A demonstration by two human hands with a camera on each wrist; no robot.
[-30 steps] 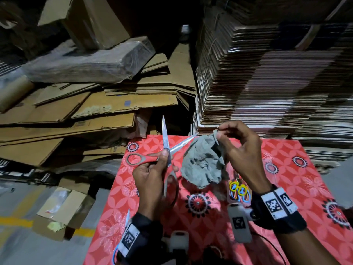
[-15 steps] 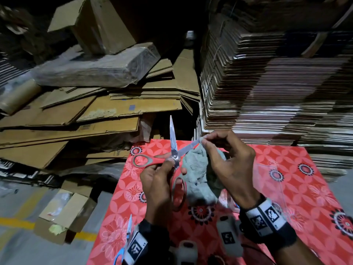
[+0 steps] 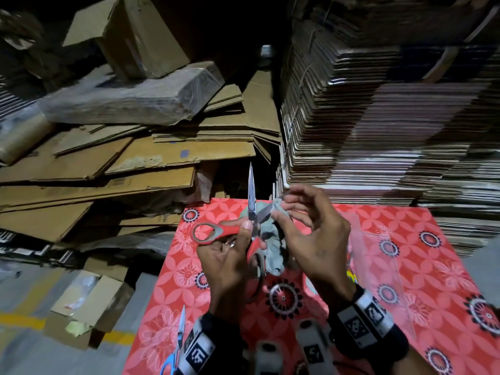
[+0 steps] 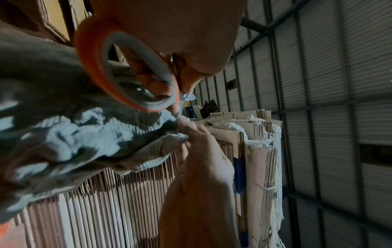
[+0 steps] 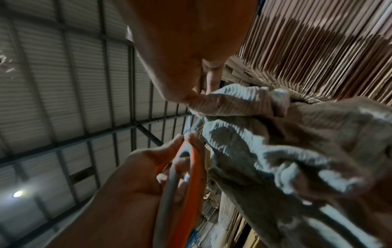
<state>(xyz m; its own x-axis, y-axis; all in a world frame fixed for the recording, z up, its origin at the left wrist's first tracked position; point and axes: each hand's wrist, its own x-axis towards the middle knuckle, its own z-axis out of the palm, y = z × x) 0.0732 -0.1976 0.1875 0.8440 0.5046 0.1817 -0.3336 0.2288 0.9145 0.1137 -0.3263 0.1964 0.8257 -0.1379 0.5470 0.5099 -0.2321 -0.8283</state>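
Red-handled scissors (image 3: 230, 232) with grey-lined loops are held in my left hand (image 3: 230, 255) above a red flowered table (image 3: 405, 266), blades spread wide, one blade pointing straight up. My right hand (image 3: 311, 236) pinches a crumpled grey ribbed cloth (image 3: 270, 247) by its top corner and holds it against the lower blade. In the left wrist view the scissors' handle loop (image 4: 127, 67) is close up and the cloth (image 4: 63, 142) hangs beside it. The right wrist view shows the cloth (image 5: 275, 151) and the left hand (image 5: 148, 176) round the scissors' handle (image 5: 186, 193).
Tall stacks of flattened cardboard (image 3: 378, 117) rise behind the table on the right, and loose cardboard sheets and boxes (image 3: 121, 158) pile up on the left. Blue-handled scissors (image 3: 173, 350) lie near the table's front left edge. An open carton (image 3: 89, 301) sits on the floor.
My right hand has brought the cloth leftward from beside the scissors onto the lower blade. The scissors stay spread in my left hand.
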